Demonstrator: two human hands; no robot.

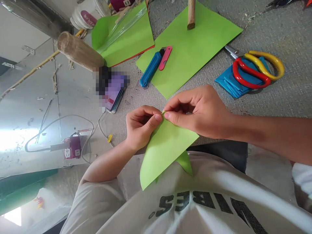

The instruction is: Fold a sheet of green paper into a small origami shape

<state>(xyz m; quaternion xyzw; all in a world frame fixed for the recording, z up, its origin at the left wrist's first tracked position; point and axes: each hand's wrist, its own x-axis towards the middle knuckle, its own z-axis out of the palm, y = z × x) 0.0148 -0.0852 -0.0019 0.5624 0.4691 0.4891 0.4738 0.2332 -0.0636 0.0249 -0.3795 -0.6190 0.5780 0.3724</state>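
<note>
A folded light-green paper [168, 146] hangs from my fingertips over the table's near edge, in front of my white shirt. My left hand [142, 126] pinches its upper tip between thumb and forefinger. Right beside it, my right hand [200, 112] pinches the same tip, thumb against forefinger, so the two hands nearly touch. A second green piece [185, 162] shows below the folded sheet. Beyond my hands a flat green sheet [192, 52] lies on the table, with a blue cutter [150, 69] and a small pink piece [165, 58] on its left part.
Red-and-yellow scissors [251, 73] rest on folded blue material [234, 83] at the right. A phone [114, 91] and a wooden cylinder [79, 52] are at the left. More green paper [131, 35], a wooden stick [191, 14] and a white jar [89, 14] are farther back.
</note>
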